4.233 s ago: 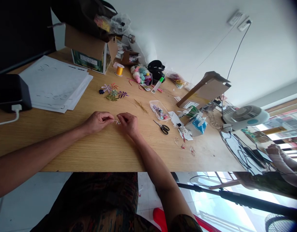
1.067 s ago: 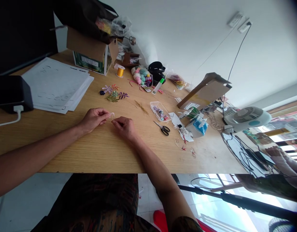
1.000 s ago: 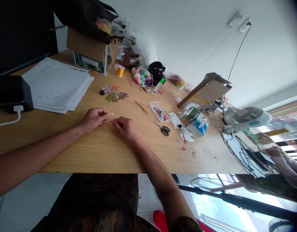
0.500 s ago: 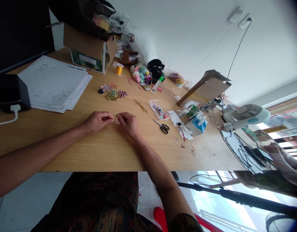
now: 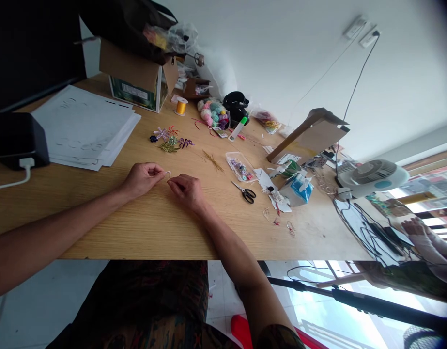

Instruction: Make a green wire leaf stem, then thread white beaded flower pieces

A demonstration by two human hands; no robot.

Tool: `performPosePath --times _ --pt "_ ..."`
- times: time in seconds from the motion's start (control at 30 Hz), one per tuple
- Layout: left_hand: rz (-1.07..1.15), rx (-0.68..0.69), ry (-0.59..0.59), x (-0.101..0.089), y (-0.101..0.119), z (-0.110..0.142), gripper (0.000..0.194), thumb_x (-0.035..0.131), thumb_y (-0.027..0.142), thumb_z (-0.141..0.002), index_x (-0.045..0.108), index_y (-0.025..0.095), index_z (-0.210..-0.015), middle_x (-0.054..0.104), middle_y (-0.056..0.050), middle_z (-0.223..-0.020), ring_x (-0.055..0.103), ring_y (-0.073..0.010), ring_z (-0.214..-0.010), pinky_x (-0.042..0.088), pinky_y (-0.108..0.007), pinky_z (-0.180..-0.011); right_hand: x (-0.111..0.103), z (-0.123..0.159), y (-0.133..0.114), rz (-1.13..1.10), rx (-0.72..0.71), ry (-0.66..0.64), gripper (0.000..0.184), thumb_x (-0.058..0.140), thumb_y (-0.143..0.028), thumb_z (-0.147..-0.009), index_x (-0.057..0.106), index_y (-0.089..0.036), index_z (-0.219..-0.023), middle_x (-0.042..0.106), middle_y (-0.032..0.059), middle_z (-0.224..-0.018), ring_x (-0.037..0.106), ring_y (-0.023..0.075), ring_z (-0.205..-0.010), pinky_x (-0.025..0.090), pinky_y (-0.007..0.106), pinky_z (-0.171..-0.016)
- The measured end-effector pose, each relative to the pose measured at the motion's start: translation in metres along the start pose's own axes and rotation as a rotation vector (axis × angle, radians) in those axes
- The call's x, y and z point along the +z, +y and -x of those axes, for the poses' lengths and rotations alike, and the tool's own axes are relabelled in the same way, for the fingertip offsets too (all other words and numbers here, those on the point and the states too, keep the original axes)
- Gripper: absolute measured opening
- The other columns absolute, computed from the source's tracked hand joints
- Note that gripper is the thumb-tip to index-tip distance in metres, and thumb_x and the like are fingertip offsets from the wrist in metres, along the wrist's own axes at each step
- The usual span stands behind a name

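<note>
Between my fingertips is a thin white cord (image 5: 168, 173), small and partly hidden. My left hand (image 5: 145, 179) pinches it between thumb and forefinger above the wooden table. My right hand (image 5: 188, 189) is closed at the cord's other side, its fingertips pressed together a small gap from the left ones. Just beyond my hands lie several small knotted cord flowers (image 5: 171, 139) in purple, orange, green and dark blue. A bundle of gold-brown strands (image 5: 213, 161) lies past my right hand. Black-handled scissors (image 5: 244, 192) rest to its right.
A clear tray of beads (image 5: 240, 167) sits behind the scissors. Paper sheets (image 5: 85, 126) and a black box (image 5: 20, 140) are at left. At the back stand a yellow thread spool (image 5: 180, 106) and yarn balls (image 5: 213, 113). A white fan (image 5: 372, 175) and another person's hands (image 5: 414, 228) are at right.
Half a second ago my hands were closer together, slightly farther right, over the cord. Now my left hand is up and left, with the cord showing between; the camera view has shifted slightly.
</note>
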State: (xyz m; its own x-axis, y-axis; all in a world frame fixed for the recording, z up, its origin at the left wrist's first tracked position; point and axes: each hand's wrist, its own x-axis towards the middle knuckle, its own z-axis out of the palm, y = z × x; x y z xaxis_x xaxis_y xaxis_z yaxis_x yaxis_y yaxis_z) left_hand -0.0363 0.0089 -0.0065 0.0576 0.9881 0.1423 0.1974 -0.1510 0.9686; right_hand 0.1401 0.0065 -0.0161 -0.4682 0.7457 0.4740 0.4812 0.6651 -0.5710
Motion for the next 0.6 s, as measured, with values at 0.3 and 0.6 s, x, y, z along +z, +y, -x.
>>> performPosePath --times 0.3,0.6 --pt "-0.259 0.291 -0.190 0.004 -0.004 0.001 0.022 0.061 0.038 -0.075 0.068 0.017 -0.071 0.069 -0.004 -0.071 0.060 -0.0155 -0.065 0.045 -0.025 -0.062 -0.006 -0.003 0.006 0.003 0.094 0.161 0.022 0.054 -0.026 -0.091 0.070 -0.015 -0.081 0.066 0.0048 -0.074 0.059 0.0120 -0.067 0.045 0.023 -0.067" --pt "0.163 0.016 -0.136 0.000 0.009 0.003 0.019 0.069 0.036 -0.070 0.064 0.018 -0.069 0.049 0.005 -0.051 0.041 -0.0083 -0.045 0.033 -0.022 -0.045 -0.003 -0.002 0.006 -0.147 0.214 0.057 0.019 0.058 -0.024 -0.088 0.072 -0.014 -0.080 0.067 0.0038 -0.073 0.058 0.0111 -0.066 0.043 0.022 -0.063"
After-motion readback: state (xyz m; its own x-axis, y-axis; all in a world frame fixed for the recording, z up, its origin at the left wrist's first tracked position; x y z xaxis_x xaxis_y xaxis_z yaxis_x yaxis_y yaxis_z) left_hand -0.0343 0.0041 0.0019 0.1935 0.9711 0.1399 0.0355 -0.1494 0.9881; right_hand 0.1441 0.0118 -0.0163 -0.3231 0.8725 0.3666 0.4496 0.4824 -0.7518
